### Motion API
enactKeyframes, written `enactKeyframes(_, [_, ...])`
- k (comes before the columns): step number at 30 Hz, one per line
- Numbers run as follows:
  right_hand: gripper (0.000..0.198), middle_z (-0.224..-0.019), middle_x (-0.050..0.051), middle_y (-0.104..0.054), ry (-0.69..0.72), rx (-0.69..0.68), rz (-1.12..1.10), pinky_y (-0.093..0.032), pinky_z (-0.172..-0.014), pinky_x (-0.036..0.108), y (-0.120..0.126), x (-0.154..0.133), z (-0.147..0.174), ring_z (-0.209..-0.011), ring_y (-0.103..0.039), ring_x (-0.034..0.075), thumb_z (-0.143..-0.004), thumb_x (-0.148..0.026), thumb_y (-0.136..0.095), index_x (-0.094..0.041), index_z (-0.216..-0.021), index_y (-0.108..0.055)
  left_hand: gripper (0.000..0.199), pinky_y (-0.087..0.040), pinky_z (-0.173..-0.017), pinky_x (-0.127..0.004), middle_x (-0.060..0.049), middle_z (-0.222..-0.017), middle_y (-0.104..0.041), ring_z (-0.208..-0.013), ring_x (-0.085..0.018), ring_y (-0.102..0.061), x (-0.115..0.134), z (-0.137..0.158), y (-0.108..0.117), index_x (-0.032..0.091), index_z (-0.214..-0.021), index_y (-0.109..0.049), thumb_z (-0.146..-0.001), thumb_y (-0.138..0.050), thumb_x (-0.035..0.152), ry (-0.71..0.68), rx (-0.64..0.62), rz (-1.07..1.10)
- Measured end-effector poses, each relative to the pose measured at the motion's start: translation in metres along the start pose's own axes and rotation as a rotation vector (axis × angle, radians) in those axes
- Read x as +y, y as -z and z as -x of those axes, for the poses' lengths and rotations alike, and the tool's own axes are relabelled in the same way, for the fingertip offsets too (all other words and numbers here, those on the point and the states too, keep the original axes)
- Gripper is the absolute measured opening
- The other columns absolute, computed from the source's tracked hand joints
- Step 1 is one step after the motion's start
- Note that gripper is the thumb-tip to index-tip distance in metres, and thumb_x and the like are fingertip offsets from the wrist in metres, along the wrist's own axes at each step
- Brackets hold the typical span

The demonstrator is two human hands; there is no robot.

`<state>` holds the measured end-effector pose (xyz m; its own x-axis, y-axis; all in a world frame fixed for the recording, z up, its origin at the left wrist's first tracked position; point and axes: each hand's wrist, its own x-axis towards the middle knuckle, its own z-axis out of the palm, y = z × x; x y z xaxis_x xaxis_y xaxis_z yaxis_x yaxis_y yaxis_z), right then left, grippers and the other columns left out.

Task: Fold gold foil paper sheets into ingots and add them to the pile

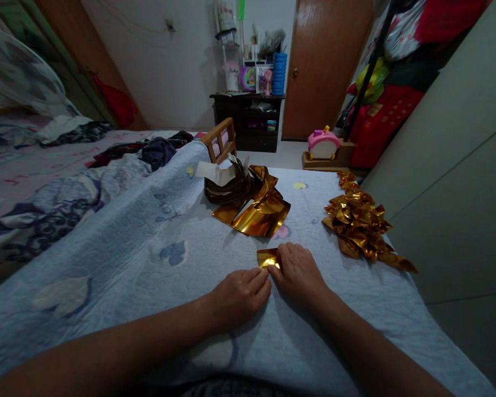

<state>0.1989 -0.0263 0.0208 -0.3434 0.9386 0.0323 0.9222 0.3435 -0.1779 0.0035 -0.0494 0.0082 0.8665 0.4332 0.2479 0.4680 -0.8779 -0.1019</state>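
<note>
A small piece of gold foil paper (268, 257) lies between my hands, low over the blue bedspread. My right hand (298, 270) grips its right side, with the fingers over the top and the thumb below. At its lower edge, my left hand (244, 292) is closed, fingertips pinched on the paper's near corner. Beyond them rests a loose stack of gold foil sheets (262, 215), partly curled, with a white paper strip (217, 173) around the back bundle. To the right is a heap of folded gold foil pieces (357, 220).
The bedspread (149, 281) with heart patterns covers the bed, rising in a ridge at left. Rumpled clothes (157, 153) lie past the ridge. A wooden rail (221, 138) stands at the far edge. A pale cabinet (458, 193) borders the right side; a pink toy (324, 143) sits beyond.
</note>
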Motion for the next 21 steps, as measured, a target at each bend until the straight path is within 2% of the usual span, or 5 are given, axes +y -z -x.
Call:
enactKeyframes(9, [0.023,-0.104,0.010,-0.063,-0.087,-0.066,-0.017,-0.035,-0.076,0.035,0.013,0.011,0.002,-0.095,-0.059,0.028,-0.096,-0.040,-0.059,-0.021,-0.110,-0.061,0.018,-0.061,-0.073,-0.031,-0.011,-0.096,-0.071,-0.087,-0.021,-0.069,-0.003,-0.004,0.001,0.015,-0.095,-0.062,-0.098,-0.046,0.011,0.017,-0.050,0.001])
enactKeyframes(13, [0.031,-0.109,0.011,-0.060,-0.111,-0.109,-0.019,-0.035,-0.078,0.036,0.017,0.023,0.004,-0.099,-0.058,0.029,-0.094,-0.037,-0.061,-0.023,-0.121,-0.058,0.017,-0.061,-0.071,-0.032,-0.009,-0.092,-0.072,-0.082,-0.020,-0.070,-0.005,-0.008,0.003,0.015,-0.091,-0.062,-0.097,-0.047,0.010,0.028,-0.100,0.019])
enactKeyframes(17, [0.039,-0.115,0.012,-0.059,-0.114,-0.146,-0.045,-0.036,-0.082,0.039,0.019,0.036,0.004,-0.106,-0.058,0.032,-0.094,-0.035,-0.059,-0.023,-0.131,-0.054,0.015,-0.060,-0.065,-0.032,-0.007,-0.085,-0.070,-0.075,-0.020,-0.069,-0.005,-0.014,0.004,0.014,-0.088,-0.062,-0.094,-0.049,0.010,0.057,-0.125,0.048])
enactKeyframes(21, [0.040,-0.117,0.013,-0.058,-0.130,-0.195,-0.059,-0.036,-0.084,0.040,0.021,0.046,0.003,-0.109,-0.058,0.033,-0.093,-0.033,-0.058,-0.023,-0.132,-0.054,0.010,-0.055,-0.058,-0.030,-0.005,-0.077,-0.068,-0.065,-0.019,-0.066,-0.005,-0.021,0.005,0.014,-0.086,-0.061,-0.091,-0.054,0.010,0.098,-0.124,0.073])
